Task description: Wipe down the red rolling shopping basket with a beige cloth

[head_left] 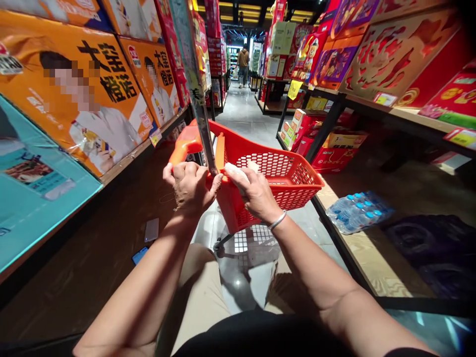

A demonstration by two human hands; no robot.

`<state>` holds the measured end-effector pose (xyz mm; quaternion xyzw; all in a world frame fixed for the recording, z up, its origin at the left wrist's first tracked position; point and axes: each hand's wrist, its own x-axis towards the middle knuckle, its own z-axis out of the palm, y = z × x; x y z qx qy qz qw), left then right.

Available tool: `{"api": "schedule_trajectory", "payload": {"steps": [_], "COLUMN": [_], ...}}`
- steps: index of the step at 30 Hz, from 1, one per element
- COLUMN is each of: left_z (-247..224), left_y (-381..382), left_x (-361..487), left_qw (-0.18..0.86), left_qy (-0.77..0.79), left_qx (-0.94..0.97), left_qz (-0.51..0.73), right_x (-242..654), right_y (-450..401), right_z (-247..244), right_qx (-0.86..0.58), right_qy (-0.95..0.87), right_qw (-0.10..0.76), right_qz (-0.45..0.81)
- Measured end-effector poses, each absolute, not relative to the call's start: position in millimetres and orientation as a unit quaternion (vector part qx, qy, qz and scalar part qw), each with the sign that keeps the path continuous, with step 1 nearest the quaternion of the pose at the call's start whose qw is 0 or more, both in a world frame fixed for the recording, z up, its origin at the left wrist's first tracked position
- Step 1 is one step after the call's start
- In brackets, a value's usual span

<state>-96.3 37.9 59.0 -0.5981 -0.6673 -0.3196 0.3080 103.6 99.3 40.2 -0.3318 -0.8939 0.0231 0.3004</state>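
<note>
A red plastic shopping cart [297, 196] with perforated sides stands in front of my knees. My left hand [191, 186] is wrapped round the near edge of the cart beside its orange-red handle [185, 145], at the foot of a worn, upright metal strip [199, 99]. To the right, my right hand [255, 191] rests over the cart's near rim, fingers pointing forward and holding a crumpled white cloth or tissue [236, 174]. A silver bangle [277, 220] circles my right wrist.
Shelves of orange boxes [78, 89] line the left; red and gold gift boxes [399, 54] fill the right. Bottled water [359, 212] lies on the low right shelf. Two phone-like objects [151, 230] lie at lower left. A person [243, 62] stands far down the aisle.
</note>
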Motion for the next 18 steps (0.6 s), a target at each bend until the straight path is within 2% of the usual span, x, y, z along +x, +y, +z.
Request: {"api": "schedule_trajectory", "payload": {"steps": [5, 8, 11, 18], "left_z": [55.8, 54.7, 54.7, 59.3], "left_y": [34.0, 31.9, 32.0, 29.1], "left_x": [-101.6, -101.2, -99.3, -94.9], "left_qw": [0.296, 0.282, 0.253, 0.208], "left_qy": [-0.664, -0.659, -0.666, -0.682], "left_qx": [-0.607, -0.614, -0.615, -0.61], "left_qz": [-0.322, -0.33, -0.337, -0.346], "right_x": [125.9, 157.5, 163.4, 90.4], "right_y": [107.6, 117.1, 115.0, 80.9], "right_z": [25.6, 9.6, 0.3, 2.4], "right_qx": [-0.334, -0.449, -0.523, -0.352], "right_qy": [-0.902, -0.854, -0.801, -0.858], "right_qw": [0.274, 0.264, 0.291, 0.372], "right_qz": [0.0, -0.01, -0.012, -0.032]}}
